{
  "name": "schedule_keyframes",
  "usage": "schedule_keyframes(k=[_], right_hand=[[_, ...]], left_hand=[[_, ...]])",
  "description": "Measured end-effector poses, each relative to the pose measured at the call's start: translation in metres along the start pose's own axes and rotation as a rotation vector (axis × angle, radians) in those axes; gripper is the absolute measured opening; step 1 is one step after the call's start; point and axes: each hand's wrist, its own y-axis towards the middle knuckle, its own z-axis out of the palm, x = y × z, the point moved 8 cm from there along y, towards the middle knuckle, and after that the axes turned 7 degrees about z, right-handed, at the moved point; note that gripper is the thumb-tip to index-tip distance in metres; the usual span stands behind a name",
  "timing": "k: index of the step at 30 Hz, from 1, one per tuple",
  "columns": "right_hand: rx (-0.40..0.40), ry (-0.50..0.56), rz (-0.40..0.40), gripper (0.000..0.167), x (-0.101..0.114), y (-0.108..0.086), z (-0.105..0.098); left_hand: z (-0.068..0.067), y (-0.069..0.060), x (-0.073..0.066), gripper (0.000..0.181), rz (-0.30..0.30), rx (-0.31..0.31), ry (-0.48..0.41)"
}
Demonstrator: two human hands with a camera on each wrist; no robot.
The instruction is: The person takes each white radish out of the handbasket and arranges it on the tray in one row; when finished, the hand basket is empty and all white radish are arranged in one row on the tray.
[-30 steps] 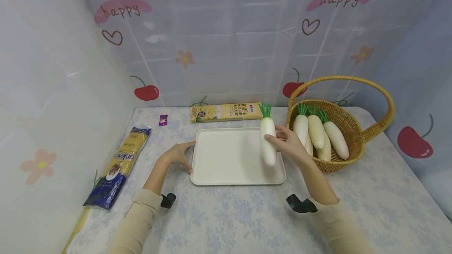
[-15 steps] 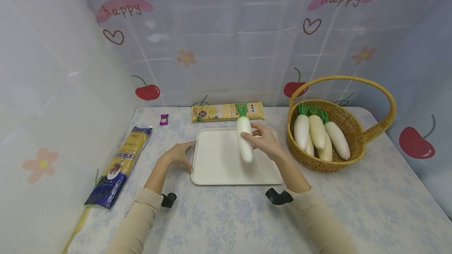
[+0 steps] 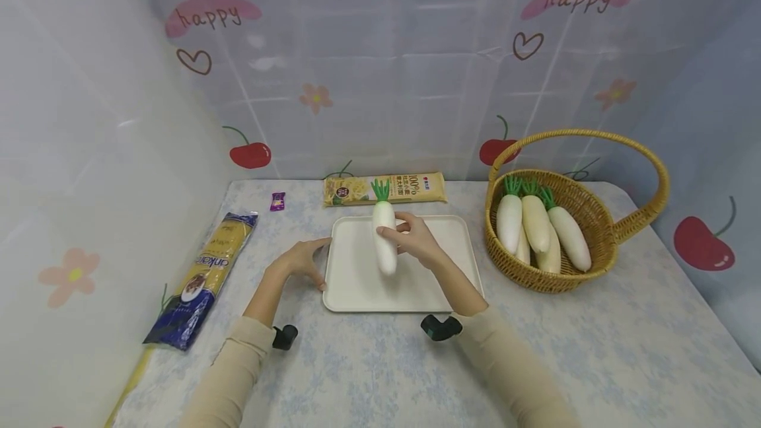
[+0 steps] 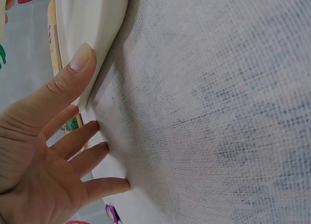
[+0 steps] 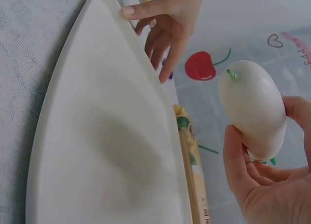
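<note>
My right hand [image 3: 416, 240] holds a white radish [image 3: 384, 236] with green stalks above the middle of a white tray [image 3: 357, 289]. In the right wrist view the radish [image 5: 252, 105] is seen from its tip end, pinched between thumb and fingers, with its shadow on the tray below. At the tray's left edge rests my left hand [image 3: 301, 261], fingers spread. The left wrist view shows its thumb [image 4: 80, 63] touching the tray's rim [image 4: 109, 27], the other fingertips down by the cloth.
A wicker basket [image 3: 606, 256] with several white radishes [image 3: 569, 236] stands on the right. Behind the tray lies a yellow pasta packet [image 3: 416, 188]. A blue and yellow pasta bag [image 3: 199, 279] lies at the left, near a small purple wrapped candy [image 3: 277, 201].
My right hand has carried the radish leftward, from over the tray's right side to over its middle. The left hand has stayed at the tray's left edge.
</note>
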Motion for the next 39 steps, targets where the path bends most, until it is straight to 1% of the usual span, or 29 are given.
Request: schedule_keyframes(k=[9, 15, 22, 29, 35, 39], right_hand=[[0.017, 0.019, 0.062, 0.070, -0.010, 0.014, 0.026], [0.023, 0.026, 0.069, 0.071, -0.017, 0.022, 0.042], [0.031, -0.020, 0.061, 0.072, -0.018, 0.026, 0.057], [0.016, -0.060, 0.062, 0.074, -0.019, 0.028, 0.067], [-0.022, -0.172, 0.047, 0.077, -0.019, 0.031, 0.073], [-0.026, -0.203, 0.044, 0.078, -0.019, 0.031, 0.077]], left_hand=[[0.000, 0.000, -0.001, 0.109, -0.015, 0.005, -0.007], [0.000, 0.000, 0.000, 0.109, -0.013, 0.003, -0.006], [0.000, 0.001, 0.001, 0.109, -0.015, 0.008, 0.004], [0.000, 0.000, 0.000, 0.108, 0.000, 0.006, 0.012], [-0.001, 0.000, -0.001, 0.108, 0.005, 0.013, 0.018], [-0.001, 0.000, -0.002, 0.108, 0.006, 0.016, 0.019]])
